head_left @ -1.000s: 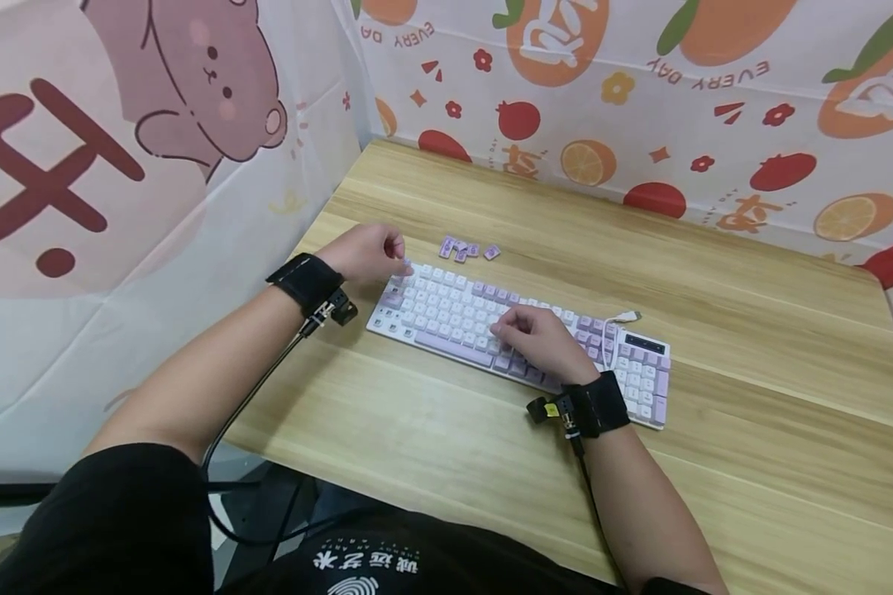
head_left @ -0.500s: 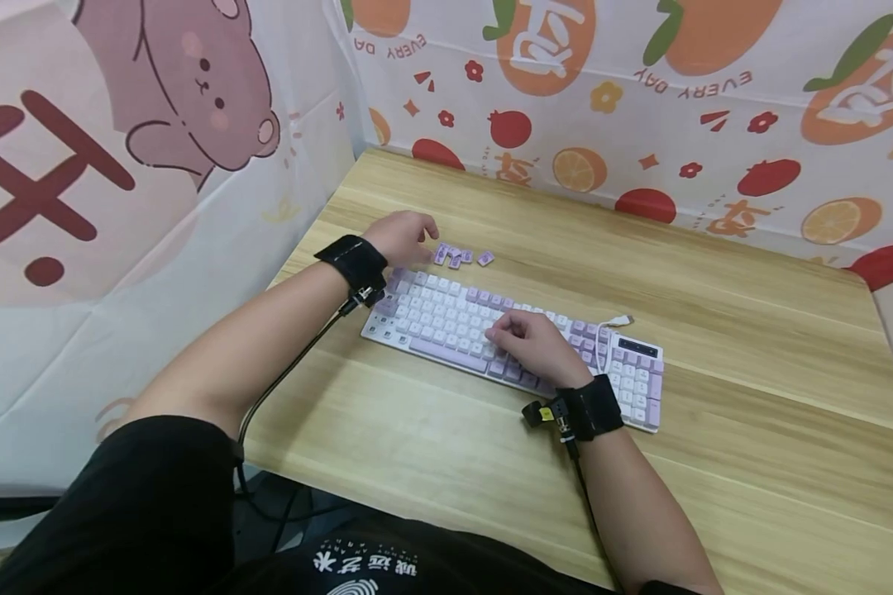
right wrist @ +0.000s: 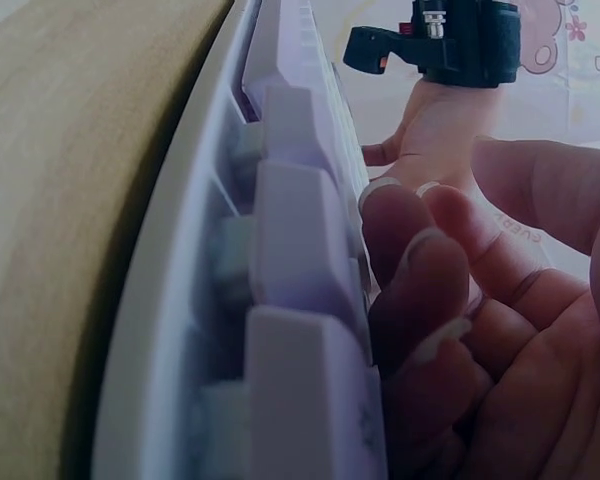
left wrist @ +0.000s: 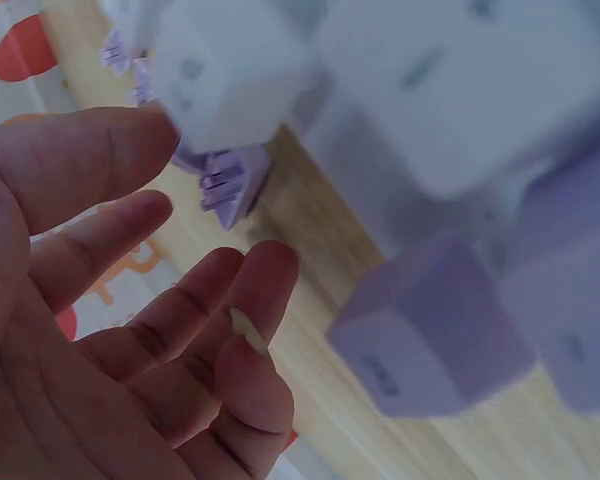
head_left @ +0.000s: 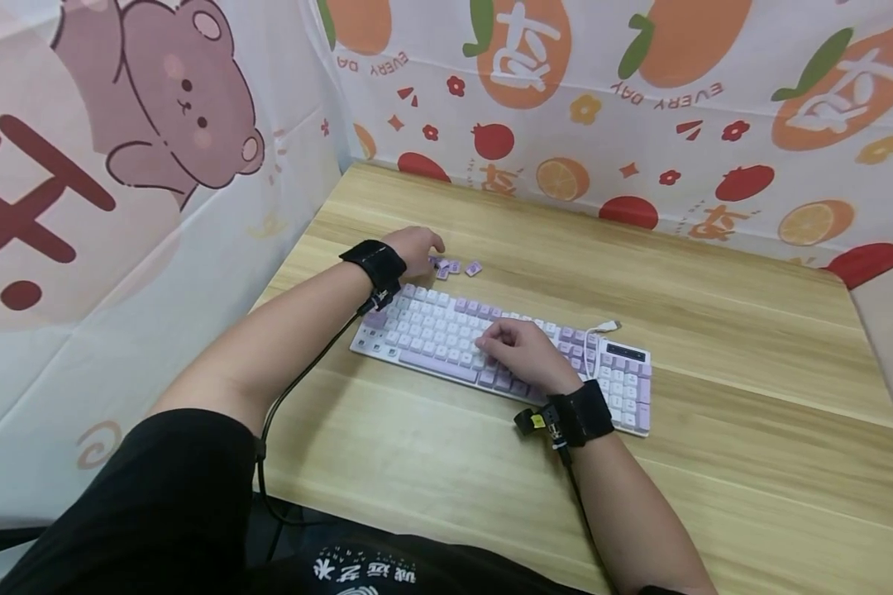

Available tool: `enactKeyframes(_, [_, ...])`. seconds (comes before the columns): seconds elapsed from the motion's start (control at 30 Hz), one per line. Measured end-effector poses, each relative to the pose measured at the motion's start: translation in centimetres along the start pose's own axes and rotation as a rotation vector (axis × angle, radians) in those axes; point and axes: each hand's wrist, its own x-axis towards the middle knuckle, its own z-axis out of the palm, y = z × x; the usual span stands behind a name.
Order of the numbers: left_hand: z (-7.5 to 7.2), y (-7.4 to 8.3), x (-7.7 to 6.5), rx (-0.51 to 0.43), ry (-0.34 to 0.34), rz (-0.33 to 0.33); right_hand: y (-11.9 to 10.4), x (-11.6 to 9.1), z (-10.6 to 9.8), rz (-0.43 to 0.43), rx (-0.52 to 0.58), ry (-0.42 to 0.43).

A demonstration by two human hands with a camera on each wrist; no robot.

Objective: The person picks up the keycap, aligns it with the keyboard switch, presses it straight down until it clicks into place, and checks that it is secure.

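Observation:
A white and lilac keyboard (head_left: 435,335) lies across the table, with several bare switches (head_left: 368,339) at its near left corner. Several loose lilac keycaps (head_left: 454,266) lie behind its far left end. My left hand (head_left: 414,249) reaches over that group, partly covering it. In the left wrist view, a keycap (left wrist: 232,185) lies stem-side toward the camera beyond the fingers; the left hand (left wrist: 110,290) has thumb and fingers apart, holding nothing. My right hand (head_left: 528,355) rests over the keyboard's middle, fingers loosely curled. Seen from the right wrist, that hand (right wrist: 510,320) is beside the lilac keys (right wrist: 300,230), gripping nothing.
A white USB cable (head_left: 603,327) lies over the right part of the keyboard, its plug beyond the back edge. Wooden tabletop (head_left: 752,355) extends right and in front. Printed cloth (head_left: 551,124) hangs along the back and left sides.
My left hand has moved right and away from the keyboard's far left corner to the loose keycaps. The right hand keeps its place on the keyboard. The head view has shifted slightly.

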Motion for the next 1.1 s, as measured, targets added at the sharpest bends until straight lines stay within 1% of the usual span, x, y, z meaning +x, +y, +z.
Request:
enactKeyframes(0.1, [0.2, -0.2, 0.3, 0.017, -0.008, -0.009, 0.1, 0.1, 0.1, -0.007, -0.011, -0.003])
enactKeyframes(0.23, [0.4, -0.5, 0.7, 0.023, 0.01, -0.008, 0.2, 0.2, 0.1, -0.015, -0.024, 0.004])
enactKeyframes(0.33, [0.6, -0.6, 1.0, 0.052, 0.027, 0.002, 0.2, 0.2, 0.0, -0.02, -0.028, 0.007])
enactKeyframes(0.5, [0.7, -0.4, 0.9, 0.079, 0.036, 0.008, 0.2, 0.2, 0.0, -0.017, -0.023, 0.011])
enactKeyframes(0.7, [1.3, -0.3, 0.9, 0.061, 0.084, 0.018, 0.2, 0.1, 0.1, -0.011, -0.019, 0.014])
enactKeyframes(0.83, [1.5, -0.6, 1.0, 0.047, 0.082, 0.008, 0.2, 0.1, 0.2, -0.008, -0.021, 0.009])
enactKeyframes(0.9, [1.4, -0.6, 0.7, 0.021, 0.091, 0.013, 0.2, 0.1, 0.2, -0.01, -0.022, 0.009])
enactKeyframes(0.97, [1.2, -0.6, 0.2, -0.046, 0.116, 0.029, 0.2, 0.1, 0.2, -0.013, -0.022, 0.008])
enactKeyframes(1.03, [0.8, -0.4, -0.4, -0.149, 0.156, 0.078, 0.2, 0.1, 0.2, -0.013, -0.023, 0.008])
enactKeyframes(1.1, [0.4, 0.0, -1.2, -0.264, 0.195, 0.154, 0.2, 0.1, 0.1, -0.012, -0.027, 0.009])
